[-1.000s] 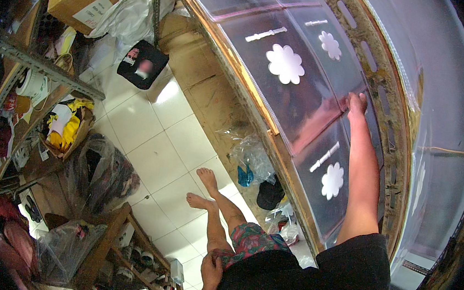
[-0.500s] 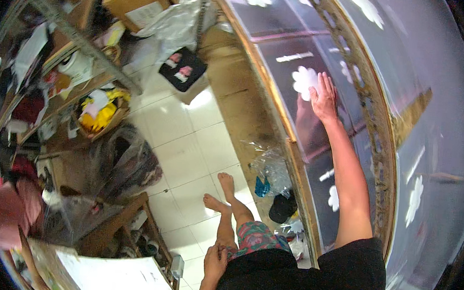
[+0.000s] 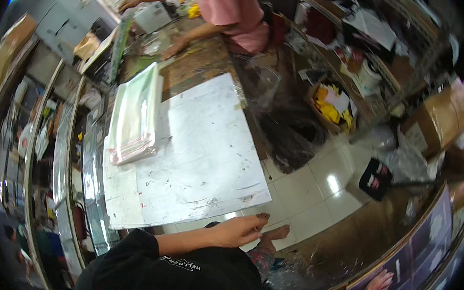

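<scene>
My left hand [image 3: 240, 231] hangs empty, fingers loosely together, just off the near edge of a white sheet-covered table [image 3: 203, 159]. My right hand [image 3: 379, 283] lies flat with fingers spread on a dark glossy panel [image 3: 428, 239] at the lower right and grips nothing. A stack of clear plastic bags [image 3: 133, 115] rests on the left part of the table, far from both hands. My bare foot [image 3: 278, 233] shows on the tiled floor just beyond the left hand.
Another person in a pink shirt [image 3: 222, 3] leans over the far end of the table. Glass shelving [image 3: 66, 147] runs along the left. On the floor to the right are a black bag [image 3: 375, 179], a dark plastic sack [image 3: 293, 136], cardboard boxes [image 3: 438, 124] and a box of yellow items [image 3: 329, 106].
The view has swung from the flower-printed panel to the white table. My right hand stays on the panel; my left hand has come off my lap toward the table edge.
</scene>
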A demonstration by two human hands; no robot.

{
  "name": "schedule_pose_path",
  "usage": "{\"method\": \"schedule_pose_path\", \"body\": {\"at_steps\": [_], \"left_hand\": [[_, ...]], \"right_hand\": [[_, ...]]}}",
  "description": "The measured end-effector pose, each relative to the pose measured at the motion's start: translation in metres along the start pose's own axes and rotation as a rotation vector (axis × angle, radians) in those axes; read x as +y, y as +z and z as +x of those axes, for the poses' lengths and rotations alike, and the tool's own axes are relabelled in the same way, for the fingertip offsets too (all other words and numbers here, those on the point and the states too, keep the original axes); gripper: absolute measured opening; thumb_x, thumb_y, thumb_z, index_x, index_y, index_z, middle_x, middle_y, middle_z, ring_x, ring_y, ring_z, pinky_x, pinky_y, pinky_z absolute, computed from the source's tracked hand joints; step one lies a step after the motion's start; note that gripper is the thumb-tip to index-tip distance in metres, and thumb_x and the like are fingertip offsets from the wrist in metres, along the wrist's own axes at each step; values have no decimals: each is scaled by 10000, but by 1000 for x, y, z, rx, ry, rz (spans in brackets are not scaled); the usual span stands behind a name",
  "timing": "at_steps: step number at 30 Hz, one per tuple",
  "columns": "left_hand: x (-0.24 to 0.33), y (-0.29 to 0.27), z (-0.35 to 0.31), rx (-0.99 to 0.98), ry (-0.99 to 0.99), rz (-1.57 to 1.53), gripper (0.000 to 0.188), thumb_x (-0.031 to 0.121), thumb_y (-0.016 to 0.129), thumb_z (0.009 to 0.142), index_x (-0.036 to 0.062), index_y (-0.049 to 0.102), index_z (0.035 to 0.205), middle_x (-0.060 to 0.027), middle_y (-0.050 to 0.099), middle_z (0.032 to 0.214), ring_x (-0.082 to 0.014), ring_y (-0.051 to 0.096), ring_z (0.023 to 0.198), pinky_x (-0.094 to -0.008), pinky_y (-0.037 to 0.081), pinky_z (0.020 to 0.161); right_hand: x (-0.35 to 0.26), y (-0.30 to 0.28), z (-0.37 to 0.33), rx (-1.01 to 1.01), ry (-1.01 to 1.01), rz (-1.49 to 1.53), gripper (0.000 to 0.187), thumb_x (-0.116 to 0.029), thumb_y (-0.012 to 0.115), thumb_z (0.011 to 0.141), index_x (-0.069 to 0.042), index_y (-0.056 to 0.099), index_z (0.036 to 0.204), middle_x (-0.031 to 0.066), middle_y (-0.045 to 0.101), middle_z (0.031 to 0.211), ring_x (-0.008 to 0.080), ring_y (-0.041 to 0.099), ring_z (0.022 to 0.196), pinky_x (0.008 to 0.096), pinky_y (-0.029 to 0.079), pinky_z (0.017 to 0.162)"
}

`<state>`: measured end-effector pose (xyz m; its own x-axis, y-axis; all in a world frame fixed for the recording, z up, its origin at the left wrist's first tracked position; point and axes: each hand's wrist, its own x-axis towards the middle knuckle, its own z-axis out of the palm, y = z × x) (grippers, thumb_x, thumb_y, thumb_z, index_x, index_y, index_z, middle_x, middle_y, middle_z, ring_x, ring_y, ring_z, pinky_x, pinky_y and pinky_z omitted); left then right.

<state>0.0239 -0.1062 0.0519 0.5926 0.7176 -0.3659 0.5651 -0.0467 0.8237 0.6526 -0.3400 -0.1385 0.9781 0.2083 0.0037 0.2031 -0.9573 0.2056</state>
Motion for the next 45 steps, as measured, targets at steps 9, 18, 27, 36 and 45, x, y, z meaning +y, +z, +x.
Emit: {"method": "schedule_pose_path", "body": {"at_steps": [9,18,27,36,45], "left_hand": [[-36,-82,-40,738,25,353,365,138,658,892,-6,596,1221,-190,605,1153,-366,623,1034,-424,519,877],[-70,-150,-60,1168,-104,471,469,170,706,850,-26,557,1249,-215,567,1245,-395,548,1157,-448,470,978],[-122,-290,-67,1489,-436,994,946,209,809,754,-51,278,1493,-270,362,1488,-414,369,1370,-523,327,1118],[-140,-301,-34,1185,-198,1233,135,97,562,863,30,660,927,-107,611,911,-290,570,886,-444,422,760],[-17,-125,53,718,119,1033,259,110,554,880,-23,664,1073,-95,584,854,-267,611,795,-422,466,652]], "right_hand": [[-164,-83,-139,345,-595,862,394,-199,489,1057,70,537,1340,256,577,1344,365,567,1228,411,439,1059],[-277,-118,-304,-519,-898,1409,343,-84,497,995,32,550,1314,165,663,1165,231,691,944,331,524,858],[-243,-112,-323,-642,-911,1322,267,-61,512,981,47,597,1209,151,674,1128,225,724,890,322,542,796],[-226,-96,-334,-737,-885,1249,276,-90,545,981,39,596,1220,151,673,1116,229,711,926,334,540,823],[-263,-232,-390,-1548,-1122,1459,718,-136,605,981,-31,209,1571,173,348,1548,343,452,1363,445,412,1081]]}}
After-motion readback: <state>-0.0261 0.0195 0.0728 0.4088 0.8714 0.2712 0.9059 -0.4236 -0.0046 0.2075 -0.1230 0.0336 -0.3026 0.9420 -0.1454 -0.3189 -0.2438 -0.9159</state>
